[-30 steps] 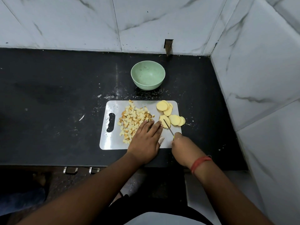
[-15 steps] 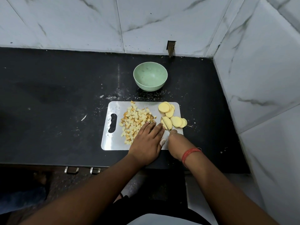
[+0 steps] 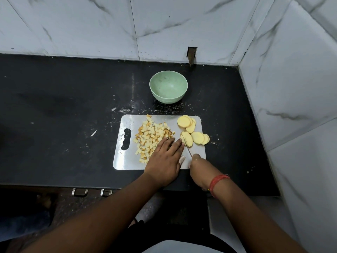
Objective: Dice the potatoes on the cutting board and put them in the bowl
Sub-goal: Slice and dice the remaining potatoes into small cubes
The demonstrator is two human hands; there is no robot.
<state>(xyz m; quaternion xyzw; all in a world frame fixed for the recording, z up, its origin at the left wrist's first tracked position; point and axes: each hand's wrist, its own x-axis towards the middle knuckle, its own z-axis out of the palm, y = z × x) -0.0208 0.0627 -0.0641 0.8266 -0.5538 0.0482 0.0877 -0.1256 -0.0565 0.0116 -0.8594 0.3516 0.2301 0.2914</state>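
Note:
A steel cutting board (image 3: pixel 125 157) lies on the black counter. A heap of diced potato (image 3: pixel 150 136) covers its middle. Round potato slices (image 3: pixel 189 125) lie along its right side. My left hand (image 3: pixel 165 161) rests flat on the board, fingertips touching the dice and the nearest slice (image 3: pixel 187 138). My right hand (image 3: pixel 199 168) grips a knife (image 3: pixel 189 152), whose thin blade runs across that nearest slice. The green bowl (image 3: pixel 168 86) stands behind the board and holds nothing.
Marble-tiled walls (image 3: pixel 291 88) close in the counter at the back and right. The black counter (image 3: pixel 54 125) stretches to the left, with crumbs near the board. Two metal handles (image 3: pixel 91 192) sit under the front edge.
The knife blade has come down onto the nearest slice, and my right hand has shifted slightly toward the board. My left hand stays in place.

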